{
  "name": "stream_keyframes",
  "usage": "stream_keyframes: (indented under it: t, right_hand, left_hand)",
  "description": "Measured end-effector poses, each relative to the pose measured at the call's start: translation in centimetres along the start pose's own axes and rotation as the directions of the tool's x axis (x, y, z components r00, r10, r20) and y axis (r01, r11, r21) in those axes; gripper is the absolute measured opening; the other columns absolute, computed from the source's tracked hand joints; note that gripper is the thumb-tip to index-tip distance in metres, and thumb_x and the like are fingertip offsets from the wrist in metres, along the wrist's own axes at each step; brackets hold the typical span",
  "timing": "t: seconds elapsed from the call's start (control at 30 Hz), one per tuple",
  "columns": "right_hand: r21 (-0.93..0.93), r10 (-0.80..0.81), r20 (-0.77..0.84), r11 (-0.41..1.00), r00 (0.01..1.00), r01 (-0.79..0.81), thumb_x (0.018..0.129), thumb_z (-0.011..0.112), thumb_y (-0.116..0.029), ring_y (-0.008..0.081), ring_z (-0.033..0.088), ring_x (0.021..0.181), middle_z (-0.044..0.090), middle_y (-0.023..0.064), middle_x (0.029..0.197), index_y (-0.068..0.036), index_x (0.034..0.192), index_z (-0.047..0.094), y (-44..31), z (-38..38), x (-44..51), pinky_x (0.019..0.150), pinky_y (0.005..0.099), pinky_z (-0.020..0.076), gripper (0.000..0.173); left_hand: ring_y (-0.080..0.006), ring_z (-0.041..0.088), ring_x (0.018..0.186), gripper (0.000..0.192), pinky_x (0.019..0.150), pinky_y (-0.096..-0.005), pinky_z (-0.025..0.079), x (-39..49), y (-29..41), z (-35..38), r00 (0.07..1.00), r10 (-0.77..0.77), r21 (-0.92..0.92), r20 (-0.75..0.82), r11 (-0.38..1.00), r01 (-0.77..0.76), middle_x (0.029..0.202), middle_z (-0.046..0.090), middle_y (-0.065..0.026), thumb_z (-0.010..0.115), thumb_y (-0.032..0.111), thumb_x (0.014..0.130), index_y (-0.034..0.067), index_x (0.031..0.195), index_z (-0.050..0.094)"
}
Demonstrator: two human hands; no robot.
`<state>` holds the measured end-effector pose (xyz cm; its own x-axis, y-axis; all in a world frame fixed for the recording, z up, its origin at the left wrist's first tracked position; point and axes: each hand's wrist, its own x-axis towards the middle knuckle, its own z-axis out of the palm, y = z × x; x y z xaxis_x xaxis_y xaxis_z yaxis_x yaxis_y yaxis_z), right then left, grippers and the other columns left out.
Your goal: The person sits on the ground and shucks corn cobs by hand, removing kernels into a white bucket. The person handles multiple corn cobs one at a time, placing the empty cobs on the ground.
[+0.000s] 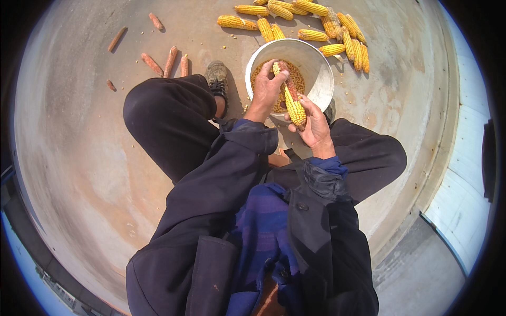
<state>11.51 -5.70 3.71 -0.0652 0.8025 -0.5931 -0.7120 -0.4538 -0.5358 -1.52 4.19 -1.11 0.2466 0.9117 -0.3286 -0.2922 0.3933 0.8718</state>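
A partly shelled ear of yellow corn (pixel 293 103) slants over a white plastic bucket (pixel 322 89), with a strip of reddish cob bare of kernels. My left hand (pixel 265 87) grips its far end, thumb against the kernels and fingers partly hidden behind the ear. Around the near end, over the bucket's near rim, my right hand (pixel 315 125) is closed, its thumb along the ear's side. Loose corn kernels (pixel 299 79) cover the bottom of the bucket.
Several unshelled ears of corn (pixel 237 22) lie on the concrete floor beyond the bucket. Bare reddish cobs (pixel 170 62) and scattered kernels lie at the left. A camouflage shoe (pixel 217 79) stands left of the bucket. A low ledge (pixel 438 158) runs along the right.
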Motion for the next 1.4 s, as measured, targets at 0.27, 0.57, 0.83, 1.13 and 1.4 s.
stream_keyframes:
  t: [0.27, 0.57, 0.83, 1.13, 1.4]
  right_hand:
    - [0.059, 0.0, -0.068, 0.998, 0.998, 0.004, 0.105, 0.057, -0.029, 0.0211, 0.068, 0.069, 0.067, 0.0058, 0.095, -0.011, 0.129, 0.057, 1.2, -0.8, 0.6, 0.043, 0.0272, 0.0426, 0.03]
    - [-0.093, -0.034, -0.187, 0.995, 0.982, 0.017, 0.106, 0.054, -0.039, 0.0147, 0.062, 0.063, 0.067, 0.0061, 0.093, -0.009, 0.127, 0.06, 1.1, 0.1, 0.4, 0.042, 0.0245, 0.0392, 0.037]
    - [-0.69, -0.294, -0.189, 0.719, 0.937, 0.087, 0.107, 0.048, -0.041, 0.0103, 0.059, 0.055, 0.063, 0.0041, 0.086, -0.001, 0.141, 0.053, 1.1, 0.8, 0.5, 0.041, 0.0221, 0.0385, 0.053]
    - [-0.027, -0.037, -0.052, 0.999, 0.998, 0.035, 0.105, 0.054, -0.027, 0.018, 0.065, 0.072, 0.068, 0.0109, 0.106, -0.006, 0.143, 0.051, 0.3, 0.5, -0.4, 0.049, 0.0296, 0.0484, 0.044]
    - [-0.125, -0.088, -0.112, 0.989, 0.99, 0.074, 0.105, 0.056, -0.028, 0.0145, 0.061, 0.067, 0.066, 0.008, 0.11, -0.007, 0.139, 0.055, 1.1, -0.2, 0.0, 0.047, 0.0236, 0.0414, 0.039]
  left_hand:
    - [-0.0205, 0.064, 0.1, 0.055, 0.089, -0.0345, 0.052, -0.1, -0.7, 0.6, 0.999, 0.016, 0.039, 0.039, 0.999, -0.018, 0.112, 0.065, -0.0133, 0.067, 0.017, 0.088, -0.004, 0.136, 0.049]
    - [-0.0178, 0.063, 0.095, 0.05, 0.086, -0.0333, 0.052, -0.6, 0.6, 0.9, 0.999, -0.041, 0.037, 0.011, 0.998, 0.041, 0.108, 0.065, -0.0104, 0.069, 0.014, 0.087, -0.004, 0.13, 0.052]
    - [-0.0152, 0.063, 0.088, 0.042, 0.079, -0.0313, 0.052, -0.9, 0.7, 1.0, 0.999, -0.041, 0.095, -0.023, 0.995, 0.043, 0.101, 0.065, -0.0081, 0.069, 0.012, 0.087, -0.003, 0.124, 0.056]
    - [-0.0171, 0.065, 0.092, 0.044, 0.083, -0.0331, 0.053, -0.3, 0.3, 0.3, 0.998, 0.0, 0.035, -0.063, 0.999, 0.003, 0.105, 0.066, -0.0102, 0.069, 0.014, 0.088, -0.003, 0.127, 0.055]
    - [-0.0171, 0.065, 0.09, 0.045, 0.081, -0.0325, 0.053, -0.7, 0.4, 1.0, 0.997, 0.04, 0.116, -0.064, 0.993, -0.032, 0.103, 0.067, -0.0101, 0.07, 0.014, 0.087, -0.004, 0.126, 0.056]
